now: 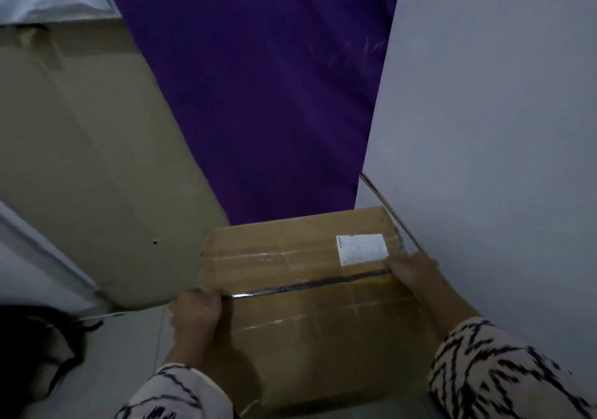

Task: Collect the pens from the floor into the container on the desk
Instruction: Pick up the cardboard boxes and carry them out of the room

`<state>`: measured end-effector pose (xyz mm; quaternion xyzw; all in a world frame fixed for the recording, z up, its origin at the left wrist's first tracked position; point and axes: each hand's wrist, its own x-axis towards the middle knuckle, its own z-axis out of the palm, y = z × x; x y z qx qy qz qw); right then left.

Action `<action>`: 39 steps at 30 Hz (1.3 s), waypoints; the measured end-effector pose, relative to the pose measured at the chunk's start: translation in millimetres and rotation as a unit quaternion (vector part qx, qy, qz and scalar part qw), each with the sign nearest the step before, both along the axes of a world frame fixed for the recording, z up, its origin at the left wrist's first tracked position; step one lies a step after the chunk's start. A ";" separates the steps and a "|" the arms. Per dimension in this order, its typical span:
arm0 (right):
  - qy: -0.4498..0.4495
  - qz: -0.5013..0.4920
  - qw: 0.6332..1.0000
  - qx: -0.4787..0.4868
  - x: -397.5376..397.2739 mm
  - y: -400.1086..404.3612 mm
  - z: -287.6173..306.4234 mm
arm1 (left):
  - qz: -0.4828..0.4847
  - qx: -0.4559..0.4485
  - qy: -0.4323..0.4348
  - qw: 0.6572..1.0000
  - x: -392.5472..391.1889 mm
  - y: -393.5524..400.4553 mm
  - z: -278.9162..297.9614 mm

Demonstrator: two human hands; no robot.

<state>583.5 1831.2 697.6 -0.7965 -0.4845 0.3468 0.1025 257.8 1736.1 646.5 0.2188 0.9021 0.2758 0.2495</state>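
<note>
Purple cloth [258, 95] is hanging behind. A taped cardboard box [307, 289] is being gripped at both ends by the left hand [197, 315] and right hand [413, 273], fingers curled around it.

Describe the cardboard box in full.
The cardboard box is brown and closed, its top flaps meeting at a dark seam, with clear shiny tape across them. A white label sits near its far right corner. The left hand grips the left end of the seam and the right hand grips the right edge. It lies beside a white wall.
</note>
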 end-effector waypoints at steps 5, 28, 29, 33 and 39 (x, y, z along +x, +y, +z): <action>-0.007 -0.011 0.999 -0.036 -2.1 87.3 -60.9 | 0.043 -0.023 0.017 0.999 -1.6 79.4 -49.8; -0.002 -0.037 0.996 -0.081 -10.8 307.4 -478.1 | 0.027 -0.048 -0.036 0.998 12.5 278.7 -465.3; 0.017 -0.038 0.996 -0.083 -10.5 307.1 -487.5 | 0.022 -0.044 -0.036 0.998 11.9 283.6 -472.9; 0.069 -0.024 0.993 -0.089 -11.6 301.0 -523.7 | -0.015 -0.025 -0.061 0.998 7.2 293.7 -496.4; 0.077 0.019 0.995 -0.060 -17.0 301.1 -545.6 | -0.080 -0.038 -0.107 0.990 14.3 282.6 -510.9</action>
